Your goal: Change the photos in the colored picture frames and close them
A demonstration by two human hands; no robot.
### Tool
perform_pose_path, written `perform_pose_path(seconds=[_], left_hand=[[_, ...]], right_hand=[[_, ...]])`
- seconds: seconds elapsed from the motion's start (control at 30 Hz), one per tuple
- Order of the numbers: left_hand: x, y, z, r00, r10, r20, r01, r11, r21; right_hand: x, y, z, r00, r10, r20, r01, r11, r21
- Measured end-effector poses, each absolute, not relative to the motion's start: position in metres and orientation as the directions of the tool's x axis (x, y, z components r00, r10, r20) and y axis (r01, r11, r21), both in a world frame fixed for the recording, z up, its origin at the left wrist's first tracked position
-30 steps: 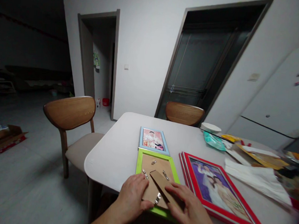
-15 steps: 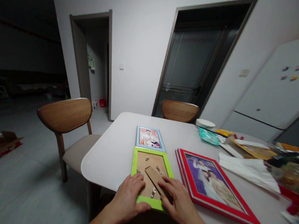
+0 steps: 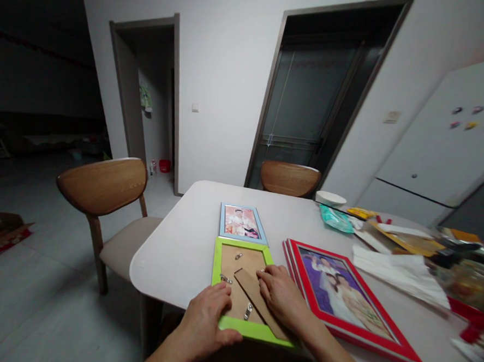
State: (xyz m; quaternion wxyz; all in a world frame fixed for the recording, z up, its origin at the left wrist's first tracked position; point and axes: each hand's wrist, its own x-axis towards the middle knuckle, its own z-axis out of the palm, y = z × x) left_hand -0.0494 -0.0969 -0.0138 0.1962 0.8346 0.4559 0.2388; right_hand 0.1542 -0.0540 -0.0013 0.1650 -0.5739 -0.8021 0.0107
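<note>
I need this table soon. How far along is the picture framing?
Looks done: the blue frame and the top red frame lie face up with photos in. In hand: the green frame lies face down; the left hand presses its near edge, the right hand rests on the backing board. Left: turning it face up; whether its clips are all shut is unclear.

no legible txt, labels or nos. anywhere

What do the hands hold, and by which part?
Nothing is lifted. The left hand presses the green photo frame at its near-left corner; the right hand rests on its backing board.
</note>
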Motion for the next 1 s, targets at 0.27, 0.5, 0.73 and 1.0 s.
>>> perform_pose_path(seconds=[0.27,0.5,0.73,1.0], left_hand=[[-0.050,-0.096,-0.018,0.446,0.864,0.234,0.659,-0.494,0.567],[-0.049,-0.097,-0.013,0.445,0.857,0.259,0.664,-0.510,0.547],[-0.048,-0.098,-0.012,0.432,0.868,0.245,0.683,-0.493,0.540],[-0.053,-0.094,-0.013,0.488,0.849,0.204,0.669,-0.514,0.537]], right_hand=[[0.156,-0.059,-0.006,-0.228,0.934,0.275,0.938,0.286,-0.193],[0.160,-0.048,-0.008,-0.209,0.940,0.269,0.939,0.270,-0.212],[0.167,-0.044,-0.015,-0.222,0.940,0.258,0.926,0.286,-0.246],[0.152,-0.036,-0.005,-0.241,0.928,0.284,0.896,0.325,-0.301]])
